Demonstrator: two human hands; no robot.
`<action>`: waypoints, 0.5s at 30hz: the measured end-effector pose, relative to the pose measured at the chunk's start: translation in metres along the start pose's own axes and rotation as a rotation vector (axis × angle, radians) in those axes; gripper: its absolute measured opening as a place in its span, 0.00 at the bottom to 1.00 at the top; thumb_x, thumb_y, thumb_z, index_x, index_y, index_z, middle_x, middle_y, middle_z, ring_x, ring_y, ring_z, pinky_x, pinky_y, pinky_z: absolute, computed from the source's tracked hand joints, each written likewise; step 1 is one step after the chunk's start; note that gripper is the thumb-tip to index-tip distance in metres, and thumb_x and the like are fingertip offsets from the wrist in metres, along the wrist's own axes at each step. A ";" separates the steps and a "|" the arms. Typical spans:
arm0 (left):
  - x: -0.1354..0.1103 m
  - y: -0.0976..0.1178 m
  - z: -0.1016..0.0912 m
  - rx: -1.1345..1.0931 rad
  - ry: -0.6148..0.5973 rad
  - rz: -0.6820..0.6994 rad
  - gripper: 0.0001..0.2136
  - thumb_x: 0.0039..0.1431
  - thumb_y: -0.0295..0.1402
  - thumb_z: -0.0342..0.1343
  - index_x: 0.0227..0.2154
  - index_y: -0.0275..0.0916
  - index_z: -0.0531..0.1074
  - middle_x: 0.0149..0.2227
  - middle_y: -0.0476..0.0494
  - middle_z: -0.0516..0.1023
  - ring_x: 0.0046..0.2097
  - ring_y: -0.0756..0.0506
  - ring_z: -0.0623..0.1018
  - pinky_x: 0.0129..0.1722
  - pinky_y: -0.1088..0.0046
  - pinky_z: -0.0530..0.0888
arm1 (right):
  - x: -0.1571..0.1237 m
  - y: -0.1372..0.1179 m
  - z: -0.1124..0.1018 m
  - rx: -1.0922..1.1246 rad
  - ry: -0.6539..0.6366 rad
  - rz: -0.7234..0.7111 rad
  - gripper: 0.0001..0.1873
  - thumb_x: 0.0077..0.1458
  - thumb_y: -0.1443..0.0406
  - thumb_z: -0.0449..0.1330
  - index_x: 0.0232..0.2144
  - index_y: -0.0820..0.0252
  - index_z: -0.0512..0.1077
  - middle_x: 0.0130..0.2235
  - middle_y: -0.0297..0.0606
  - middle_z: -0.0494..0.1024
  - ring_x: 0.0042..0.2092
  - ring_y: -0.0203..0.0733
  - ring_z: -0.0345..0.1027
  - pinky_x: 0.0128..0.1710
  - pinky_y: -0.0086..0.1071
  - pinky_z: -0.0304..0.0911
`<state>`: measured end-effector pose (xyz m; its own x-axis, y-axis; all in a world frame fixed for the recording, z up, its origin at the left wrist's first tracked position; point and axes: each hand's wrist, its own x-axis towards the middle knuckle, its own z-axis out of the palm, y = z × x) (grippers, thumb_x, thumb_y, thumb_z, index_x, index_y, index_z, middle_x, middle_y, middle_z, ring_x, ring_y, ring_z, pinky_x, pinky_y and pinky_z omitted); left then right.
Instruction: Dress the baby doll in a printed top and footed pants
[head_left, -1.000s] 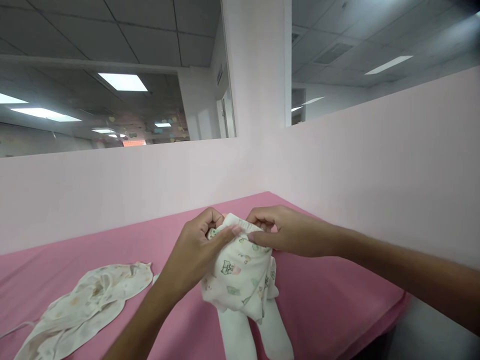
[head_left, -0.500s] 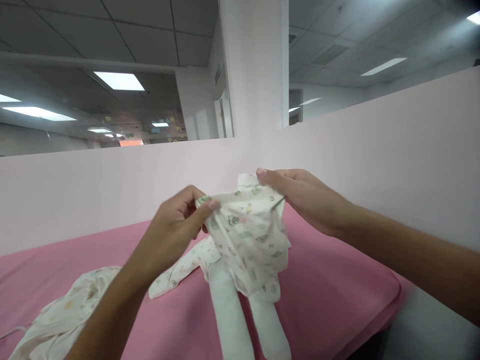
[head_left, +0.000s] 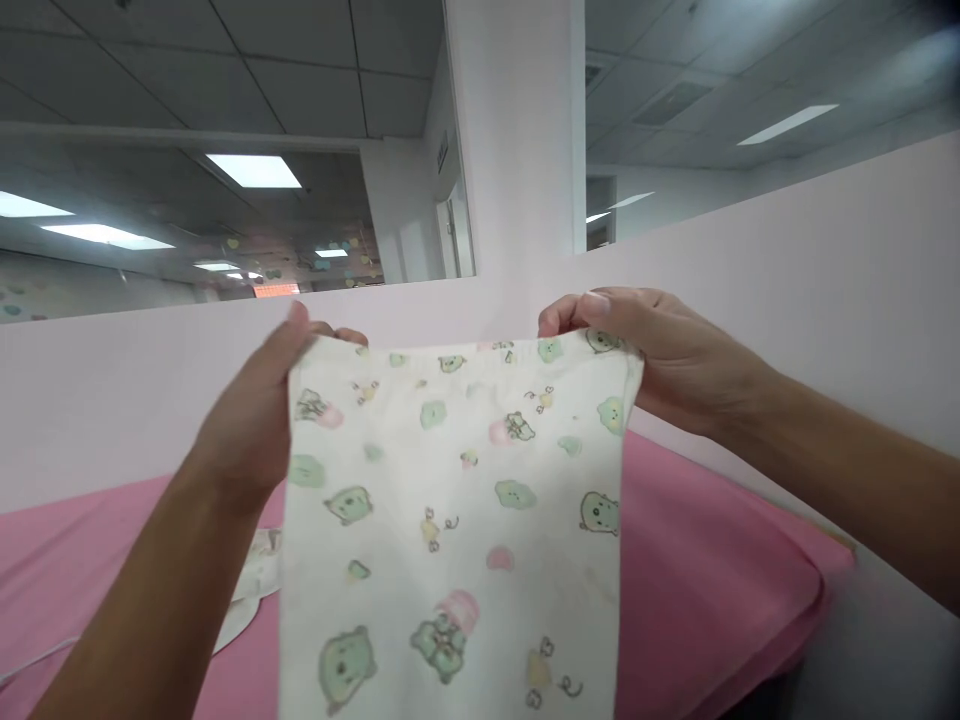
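Note:
White baby pants (head_left: 450,460) printed with green animals and pink shapes are held up close in front of me, spread flat between both hands. My left hand (head_left: 259,405) is closed on the upper left corner of the waistband, thumb up. My right hand (head_left: 660,355) pinches the upper right corner, its fingers curled at the top edge. The cloth hangs past the bottom of the view, so its lower part is not seen. It hides most of what lies behind on the pink cover.
A pink cover (head_left: 720,600) lies over the surface below, its edge at the right. Part of a pale printed cloth (head_left: 259,575) shows behind my left forearm, with a thin white cord (head_left: 37,660) farther left. White walls (head_left: 787,300) and windows (head_left: 225,230) stand behind.
The pants have come up and nearer, stretched wider as my hands moved apart. They now cover the white legs and printed sleeve seen lying on the pink cover before.

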<state>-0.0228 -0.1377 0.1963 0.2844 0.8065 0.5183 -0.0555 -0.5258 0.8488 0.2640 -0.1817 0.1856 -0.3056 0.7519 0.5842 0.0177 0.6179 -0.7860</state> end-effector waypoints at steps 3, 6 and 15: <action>0.001 -0.015 -0.006 0.053 -0.069 -0.048 0.23 0.50 0.52 0.58 0.20 0.38 0.57 0.34 0.48 0.67 0.29 0.52 0.68 0.25 0.75 0.68 | -0.004 -0.001 0.004 -0.105 0.057 0.012 0.18 0.53 0.51 0.61 0.22 0.58 0.72 0.27 0.34 0.71 0.29 0.34 0.64 0.28 0.29 0.61; -0.005 -0.022 -0.002 0.274 -0.156 -0.001 0.24 0.50 0.42 0.62 0.19 0.36 0.51 0.33 0.51 0.64 0.28 0.55 0.64 0.25 0.78 0.64 | -0.006 0.002 0.008 -0.161 0.135 -0.019 0.23 0.50 0.54 0.64 0.14 0.59 0.61 0.28 0.35 0.70 0.29 0.33 0.63 0.26 0.28 0.59; -0.038 -0.026 0.082 0.336 -0.555 -0.126 0.10 0.55 0.36 0.57 0.41 0.45 0.69 0.40 0.48 0.75 0.39 0.47 0.75 0.37 0.72 0.72 | 0.006 -0.001 0.047 -0.317 0.167 0.040 0.29 0.47 0.50 0.65 0.15 0.57 0.51 0.16 0.24 0.50 0.18 0.26 0.42 0.15 0.26 0.40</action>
<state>0.0459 -0.1768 0.1459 0.7256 0.6553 0.2100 0.2862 -0.5649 0.7740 0.2175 -0.1885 0.1803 -0.1392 0.7882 0.5995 0.3286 0.6078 -0.7229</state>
